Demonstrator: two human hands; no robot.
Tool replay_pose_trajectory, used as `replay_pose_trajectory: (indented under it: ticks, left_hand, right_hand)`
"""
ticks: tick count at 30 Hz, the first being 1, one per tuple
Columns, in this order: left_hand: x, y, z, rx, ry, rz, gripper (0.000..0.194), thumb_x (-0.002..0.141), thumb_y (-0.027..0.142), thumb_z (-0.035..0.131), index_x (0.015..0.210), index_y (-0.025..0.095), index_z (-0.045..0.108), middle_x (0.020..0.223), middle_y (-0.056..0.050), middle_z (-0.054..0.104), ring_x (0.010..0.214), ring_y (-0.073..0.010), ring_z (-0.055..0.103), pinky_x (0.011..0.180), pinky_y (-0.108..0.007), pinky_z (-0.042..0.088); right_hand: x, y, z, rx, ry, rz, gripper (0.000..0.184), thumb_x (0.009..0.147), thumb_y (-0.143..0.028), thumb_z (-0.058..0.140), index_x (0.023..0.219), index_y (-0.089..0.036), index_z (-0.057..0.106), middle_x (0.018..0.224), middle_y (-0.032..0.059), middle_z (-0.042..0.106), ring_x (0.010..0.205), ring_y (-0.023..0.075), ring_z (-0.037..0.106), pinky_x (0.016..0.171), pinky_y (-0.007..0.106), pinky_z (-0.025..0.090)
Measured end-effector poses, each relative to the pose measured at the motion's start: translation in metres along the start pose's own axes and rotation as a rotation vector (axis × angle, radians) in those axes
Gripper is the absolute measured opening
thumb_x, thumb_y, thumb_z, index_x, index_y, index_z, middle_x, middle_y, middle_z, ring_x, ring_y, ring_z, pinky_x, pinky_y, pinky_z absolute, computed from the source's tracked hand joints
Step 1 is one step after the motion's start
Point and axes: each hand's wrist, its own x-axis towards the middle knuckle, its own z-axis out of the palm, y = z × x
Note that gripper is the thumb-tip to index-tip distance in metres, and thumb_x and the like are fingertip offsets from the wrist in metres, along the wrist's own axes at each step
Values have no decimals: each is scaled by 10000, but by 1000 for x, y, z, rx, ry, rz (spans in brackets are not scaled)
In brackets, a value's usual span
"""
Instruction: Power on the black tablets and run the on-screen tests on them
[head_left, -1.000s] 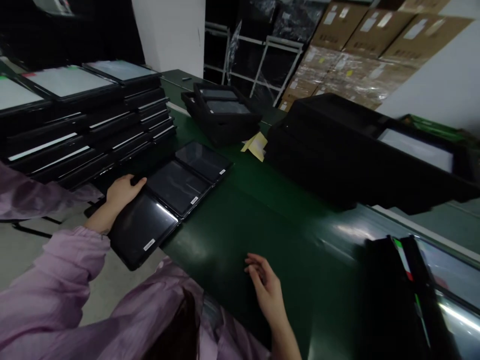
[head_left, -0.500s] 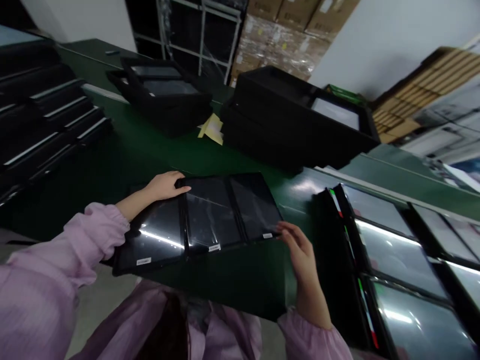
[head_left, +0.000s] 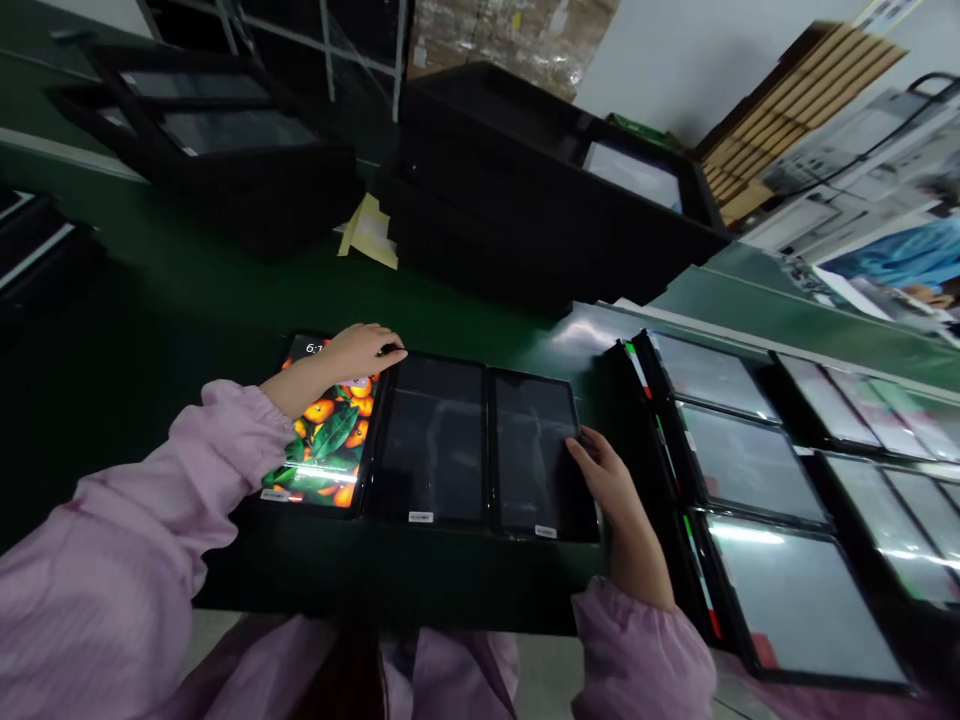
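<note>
Three tablets lie side by side on the green table. The left tablet [head_left: 330, 430] is lit, with oranges and leaves on its screen and part of a clock. Dark screens show on the middle tablet [head_left: 435, 440] and the right tablet [head_left: 536, 455]; small white labels sit near the bottom edges. My left hand [head_left: 352, 360] reaches across the lit screen, its thumb and fingers closed at the top corner where the left and middle tablets meet. With the thumb on its face and fingers around its side, my right hand [head_left: 604, 475] grips the right tablet's right edge.
At right, more tablets [head_left: 795, 600] rest in black trays. Behind the work area stand stacked black trays [head_left: 525, 220] and another tray stack [head_left: 247, 190], with folded yellow paper [head_left: 369, 233] between them. Cardboard pieces [head_left: 802, 110] lean at the back right.
The left tablet's screen has lit up. The three tablets now lie straighter, and my right hand has closed around the right one's edge. The camera view has shifted right.
</note>
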Motion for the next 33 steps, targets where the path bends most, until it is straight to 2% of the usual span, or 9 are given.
replay_pose_trajectory:
  ticks: [5, 9, 13, 18, 24, 28, 31, 33]
  left_hand:
    - [-13, -1, -1, 4, -35, -9, 454, 970, 474, 541, 1291, 181, 675, 1215, -145, 710, 1197, -340, 621, 1080, -466, 370]
    - [-16, -3, -3, -8, -42, -32, 434, 942, 491, 597, 1234, 179, 674, 1207, -149, 699, 1206, -341, 617, 1076, -460, 368]
    - [-17, -11, -10, 0, -24, -94, 392, 929, 491, 566, 1155, 188, 669, 1222, -142, 692, 1194, -353, 626, 1072, -492, 385]
    - [-21, -13, -16, 34, -20, -133, 452, 923, 479, 479, 1207, 160, 628, 1292, -171, 670, 1245, -375, 606, 1106, -542, 380]
    - [-24, 4, -14, 7, -46, -127, 499, 917, 465, 459, 1268, 158, 635, 1297, -163, 678, 1248, -369, 611, 1131, -562, 395]
    - [-20, 19, -17, -79, 48, -168, 494, 978, 447, 410, 1297, 141, 629, 1303, -171, 663, 1247, -355, 611, 1122, -565, 441]
    - [-13, 40, -14, -51, 75, -42, 504, 992, 438, 427, 1328, 110, 611, 1360, -187, 626, 1337, -346, 555, 1218, -580, 359]
    - [-6, 58, -7, -31, 6, 72, 527, 1007, 431, 427, 1384, 96, 581, 1407, -183, 598, 1387, -326, 519, 1292, -575, 234]
  right_hand:
    - [24, -16, 11, -57, 23, -48, 766, 712, -668, 679, 1307, -186, 685, 1243, 154, 737, 1078, 305, 692, 1012, 491, 520]
    - [30, -24, 26, -102, 107, -110, 785, 768, -675, 584, 1356, -159, 647, 1338, 188, 681, 1211, 324, 637, 1096, 510, 468]
    - [25, -25, 29, -120, 153, -160, 726, 807, -667, 573, 1354, -196, 647, 1313, 162, 689, 1169, 310, 646, 1056, 513, 491]
    - [25, -27, 26, -79, 169, -158, 612, 815, -624, 624, 1265, -214, 681, 1261, 144, 707, 1084, 296, 673, 979, 510, 527]
    - [30, -31, 21, 13, 135, -135, 589, 782, -609, 700, 1220, -216, 692, 1295, 149, 673, 1146, 318, 670, 902, 493, 564]
    - [33, -32, 19, 45, 114, -129, 572, 774, -597, 715, 1209, -226, 700, 1294, 142, 668, 1171, 317, 661, 859, 460, 579]
    - [36, -31, 18, 78, 62, -144, 611, 796, -574, 692, 1311, -247, 665, 1357, 132, 655, 1218, 305, 645, 954, 492, 557]
    - [38, -31, 18, 116, 30, -153, 633, 803, -559, 693, 1355, -254, 644, 1391, 126, 644, 1255, 299, 630, 1050, 527, 514]
